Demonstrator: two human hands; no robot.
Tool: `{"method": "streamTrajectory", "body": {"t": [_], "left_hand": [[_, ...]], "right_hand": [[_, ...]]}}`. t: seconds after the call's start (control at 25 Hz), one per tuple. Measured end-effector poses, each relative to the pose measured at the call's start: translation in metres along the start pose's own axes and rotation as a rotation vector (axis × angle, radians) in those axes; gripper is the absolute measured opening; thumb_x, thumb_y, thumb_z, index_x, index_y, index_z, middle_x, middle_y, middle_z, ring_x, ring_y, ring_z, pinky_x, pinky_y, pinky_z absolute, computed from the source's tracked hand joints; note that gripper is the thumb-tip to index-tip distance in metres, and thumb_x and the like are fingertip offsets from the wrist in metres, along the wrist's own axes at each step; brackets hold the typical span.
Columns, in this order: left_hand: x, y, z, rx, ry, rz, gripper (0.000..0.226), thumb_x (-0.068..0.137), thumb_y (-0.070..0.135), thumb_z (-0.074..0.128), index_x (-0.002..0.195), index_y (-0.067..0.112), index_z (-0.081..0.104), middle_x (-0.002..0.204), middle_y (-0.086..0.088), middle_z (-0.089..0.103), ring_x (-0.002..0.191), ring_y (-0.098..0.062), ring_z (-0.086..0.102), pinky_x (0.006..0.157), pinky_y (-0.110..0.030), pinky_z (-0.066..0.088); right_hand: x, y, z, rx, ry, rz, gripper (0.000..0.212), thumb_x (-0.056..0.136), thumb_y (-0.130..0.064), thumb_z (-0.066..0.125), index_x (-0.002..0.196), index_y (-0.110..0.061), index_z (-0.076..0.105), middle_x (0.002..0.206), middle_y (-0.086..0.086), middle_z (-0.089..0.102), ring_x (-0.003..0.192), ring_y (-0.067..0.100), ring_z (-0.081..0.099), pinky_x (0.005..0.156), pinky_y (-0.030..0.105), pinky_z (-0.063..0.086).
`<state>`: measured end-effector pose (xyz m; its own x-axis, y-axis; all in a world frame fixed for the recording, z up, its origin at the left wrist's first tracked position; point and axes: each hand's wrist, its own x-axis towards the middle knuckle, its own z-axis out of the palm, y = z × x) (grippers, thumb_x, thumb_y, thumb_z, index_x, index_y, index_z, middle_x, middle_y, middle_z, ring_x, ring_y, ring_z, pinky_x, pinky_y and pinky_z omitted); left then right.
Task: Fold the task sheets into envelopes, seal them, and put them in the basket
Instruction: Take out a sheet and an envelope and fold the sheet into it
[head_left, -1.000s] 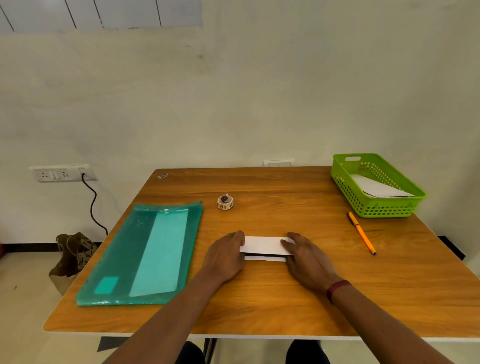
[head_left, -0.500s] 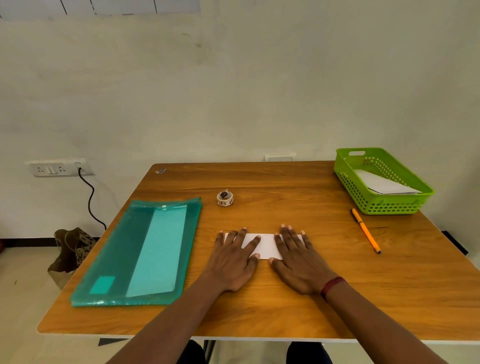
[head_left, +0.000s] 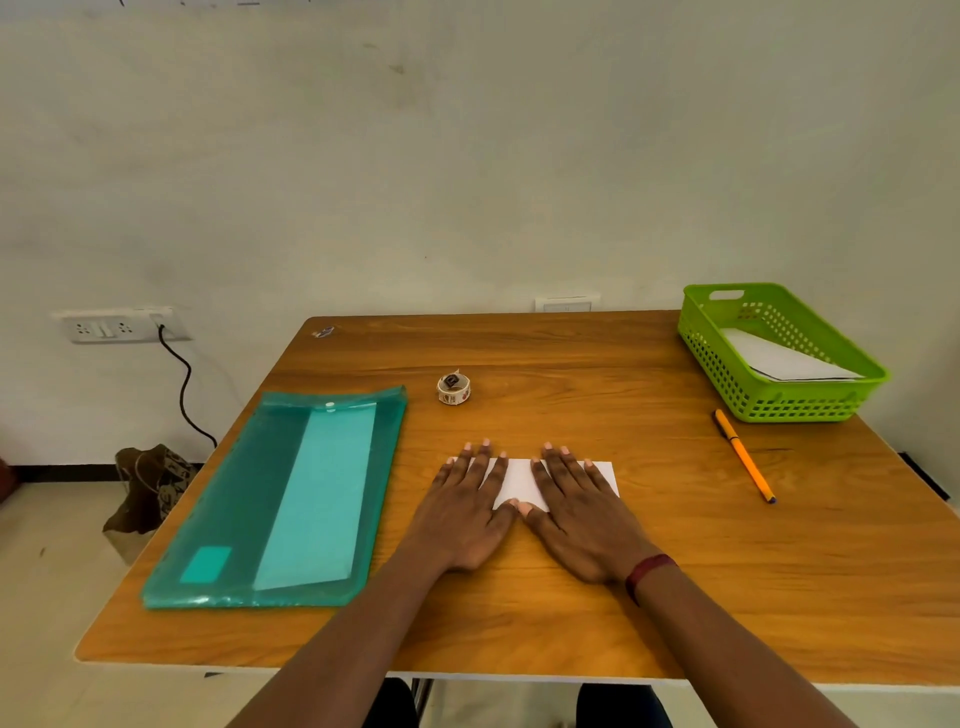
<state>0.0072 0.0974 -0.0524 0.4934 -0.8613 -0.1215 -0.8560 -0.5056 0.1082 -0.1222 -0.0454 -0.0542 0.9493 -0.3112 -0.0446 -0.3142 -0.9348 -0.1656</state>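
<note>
Change since a second ago: the left hand and right hand were at the two ends of the folded sheet, with a narrow lower strip showing; both now lie flat on top of it and no strip shows
Change since half a second ago: the hands stay flat on the sheet in much the same pose
Sheet's long axis: left to right, in line with the near edge of the table; it lies flat, one end towards the left hand's outer side, the other towards the right's
Sheet relative to the hands: under both sets of fingers, with a white stretch bare between the hands; its right end shows past the right hand's little finger and its left corner peeps out between the left fingers
Hand state: both are spread wide, fingers straight and apart, pressing down; neither grips anything, and the thumb tips nearly meet at the sheet's near edge
Sticker roll: beyond the left fingertips, apart from them
Pen: right of the right hand, well apart
Basket: further right and beyond, with a white envelope inside
Green folder: just left of the left hand
</note>
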Motion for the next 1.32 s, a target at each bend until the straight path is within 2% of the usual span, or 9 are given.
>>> {"method": "streamTrajectory", "body": {"t": [0.28, 0.72, 0.8, 0.92, 1.0, 1.08, 1.2, 1.32], "left_hand": [[-0.008, -0.005, 0.001, -0.004, 0.009, -0.063, 0.072, 0.098, 0.062, 0.011, 0.153, 0.023, -0.014, 0.162, -0.002, -0.019, 0.148, -0.019, -0.018, 0.121, -0.040, -0.007], [-0.018, -0.004, 0.005, -0.044, 0.076, -0.091, 0.075, 0.096, 0.066, 0.012, 0.155, 0.025, -0.008, 0.162, -0.001, -0.016, 0.148, -0.019, -0.017, 0.119, -0.039, -0.011], [-0.025, -0.005, 0.001, -0.111, 0.057, -0.090, 0.076, 0.096, 0.067, 0.016, 0.155, 0.025, -0.007, 0.160, 0.001, -0.024, 0.147, -0.019, -0.021, 0.119, -0.039, -0.011], [-0.038, -0.020, -0.018, -0.430, 0.047, -0.122, 0.074, 0.094, 0.067, 0.030, 0.155, 0.034, 0.003, 0.155, 0.013, -0.032, 0.144, -0.013, -0.027, 0.120, -0.045, -0.001], [-0.048, -0.040, -0.037, -0.570, 0.138, -0.163, 0.071, 0.093, 0.064, 0.038, 0.154, 0.039, 0.013, 0.158, 0.018, -0.027, 0.145, -0.011, -0.021, 0.119, -0.046, 0.006], [-0.057, -0.071, -0.053, -0.587, 0.263, -0.223, 0.068, 0.092, 0.063, 0.042, 0.152, 0.039, 0.021, 0.161, 0.018, -0.015, 0.148, -0.011, -0.009, 0.118, -0.045, 0.012], [-0.073, -0.128, -0.063, -0.542, 0.417, -0.337, 0.067, 0.091, 0.059, 0.047, 0.149, 0.031, 0.034, 0.163, 0.011, 0.003, 0.149, -0.014, 0.006, 0.117, -0.044, 0.020], [-0.095, -0.181, -0.057, -0.484, 0.531, -0.472, 0.057, 0.094, 0.047, 0.054, 0.145, 0.022, 0.043, 0.160, 0.002, 0.023, 0.146, -0.019, 0.023, 0.113, -0.042, 0.026]], "right_hand": [[-0.003, 0.015, -0.003, -0.045, 0.005, 0.110, 0.080, 0.090, -0.068, 0.003, 0.153, -0.020, -0.006, 0.162, 0.003, -0.010, 0.148, 0.016, -0.012, 0.118, 0.036, -0.007], [-0.010, 0.012, 0.001, -0.063, 0.044, 0.129, 0.081, 0.088, -0.070, 0.000, 0.153, -0.021, -0.006, 0.162, 0.002, -0.009, 0.148, 0.016, -0.012, 0.119, 0.037, -0.006], [-0.012, 0.013, 0.001, -0.059, 0.084, 0.133, 0.084, 0.087, -0.070, -0.003, 0.154, -0.019, -0.002, 0.162, 0.002, -0.005, 0.148, 0.014, -0.009, 0.119, 0.035, -0.005], [-0.013, 0.014, -0.002, -0.026, 0.184, 0.144, 0.087, 0.086, -0.071, -0.002, 0.154, -0.018, 0.010, 0.162, 0.003, 0.008, 0.147, 0.012, -0.001, 0.118, 0.033, -0.004], [-0.010, 0.012, -0.005, 0.009, 0.218, 0.128, 0.088, 0.085, -0.071, -0.002, 0.153, -0.019, 0.018, 0.161, 0.003, 0.014, 0.146, 0.010, 0.003, 0.117, 0.031, -0.003], [0.000, -0.002, -0.008, 0.058, 0.237, 0.068, 0.089, 0.085, -0.072, -0.004, 0.151, -0.019, 0.024, 0.159, 0.002, 0.021, 0.144, 0.008, 0.007, 0.116, 0.029, 0.000], [0.026, -0.043, -0.018, 0.134, 0.200, -0.097, 0.083, 0.085, -0.068, 0.000, 0.150, -0.024, 0.025, 0.159, -0.003, 0.023, 0.144, 0.005, 0.011, 0.113, 0.023, 0.006], [0.066, -0.094, -0.029, 0.166, 0.172, -0.291, 0.071, 0.090, -0.061, 0.011, 0.148, -0.025, 0.033, 0.154, -0.004, 0.033, 0.142, 0.011, 0.027, 0.112, 0.026, 0.024]]}}
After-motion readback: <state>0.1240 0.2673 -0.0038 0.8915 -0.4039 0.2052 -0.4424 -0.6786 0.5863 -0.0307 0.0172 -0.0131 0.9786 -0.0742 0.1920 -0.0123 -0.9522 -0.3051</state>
